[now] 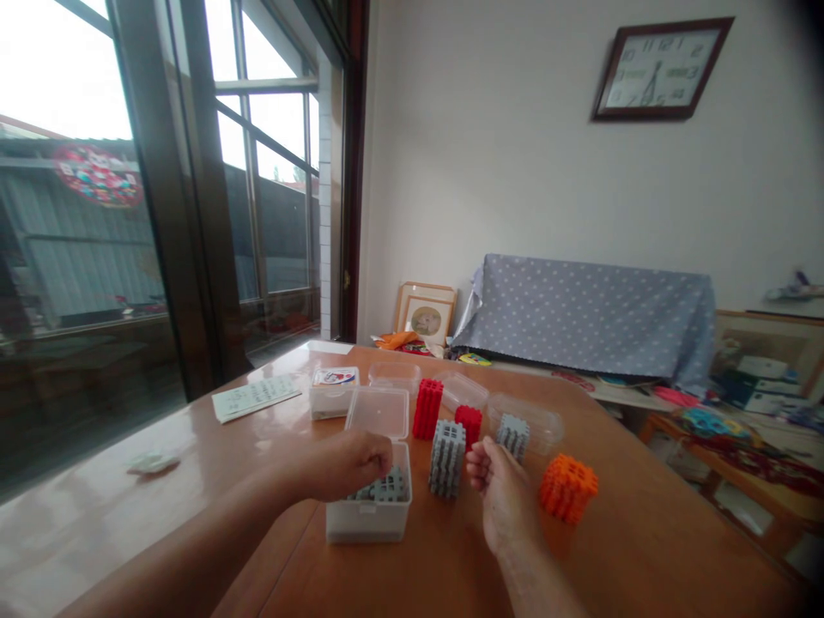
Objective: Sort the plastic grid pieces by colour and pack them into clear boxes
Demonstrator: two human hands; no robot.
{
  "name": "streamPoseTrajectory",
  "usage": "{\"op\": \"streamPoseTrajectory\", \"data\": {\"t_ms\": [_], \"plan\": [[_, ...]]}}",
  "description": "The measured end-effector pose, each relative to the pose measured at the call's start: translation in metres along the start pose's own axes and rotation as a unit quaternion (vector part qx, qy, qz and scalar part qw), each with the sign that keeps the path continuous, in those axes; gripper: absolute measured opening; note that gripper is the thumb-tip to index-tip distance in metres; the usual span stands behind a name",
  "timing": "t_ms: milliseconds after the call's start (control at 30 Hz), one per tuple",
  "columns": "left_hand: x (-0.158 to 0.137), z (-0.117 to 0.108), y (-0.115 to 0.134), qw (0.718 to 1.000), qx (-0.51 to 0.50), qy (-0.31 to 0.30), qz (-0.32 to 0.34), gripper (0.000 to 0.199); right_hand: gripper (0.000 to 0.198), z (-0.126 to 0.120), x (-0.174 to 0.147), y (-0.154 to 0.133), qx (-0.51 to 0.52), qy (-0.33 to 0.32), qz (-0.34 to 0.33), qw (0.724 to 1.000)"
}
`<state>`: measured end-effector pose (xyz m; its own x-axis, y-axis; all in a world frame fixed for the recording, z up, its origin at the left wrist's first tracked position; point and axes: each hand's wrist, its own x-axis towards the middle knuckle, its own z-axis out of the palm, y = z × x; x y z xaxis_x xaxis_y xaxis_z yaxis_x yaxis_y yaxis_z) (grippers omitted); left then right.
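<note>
Over a clear plastic box (pixel 368 520) with its lid (pixel 378 412) flipped back, my left hand (pixel 354 463) hangs with curled fingers. Grey notched interlocking pieces (pixel 390 487) lie inside the box. Whether the left fingertips pinch a piece is hidden. My right hand (pixel 502 493) is closed just right of a tall grey stack of interlocking pieces (pixel 447 459), apart from it, with nothing showing in its fingers. Behind are a tall red stack (pixel 427 409), a shorter red stack (pixel 469 427) and another grey stack (pixel 513 436). An orange stack (pixel 567 487) stands to the right.
Empty clear containers (pixel 464 390) lie behind the stacks. A lidded box with a printed label (pixel 333 393), a paper sheet (pixel 256 396) and a small crumpled packet (pixel 153 463) sit on the left of the brown table (pixel 644 532). A dotted cloth (pixel 589 313) drapes furniture beyond.
</note>
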<state>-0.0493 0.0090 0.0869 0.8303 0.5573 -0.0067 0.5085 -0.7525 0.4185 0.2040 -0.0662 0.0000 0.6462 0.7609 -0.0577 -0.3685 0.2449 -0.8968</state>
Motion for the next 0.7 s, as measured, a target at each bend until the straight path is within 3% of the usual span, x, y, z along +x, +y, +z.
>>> {"op": "streamPoseTrajectory", "data": {"t_ms": [700], "plan": [[0.0094, 0.0073, 0.0015, 1.000, 0.004, -0.013, 0.002, 0.022, 0.034, -0.0024, 0.0031, 0.0045, 0.002, -0.005, 0.000, 1.000]]}}
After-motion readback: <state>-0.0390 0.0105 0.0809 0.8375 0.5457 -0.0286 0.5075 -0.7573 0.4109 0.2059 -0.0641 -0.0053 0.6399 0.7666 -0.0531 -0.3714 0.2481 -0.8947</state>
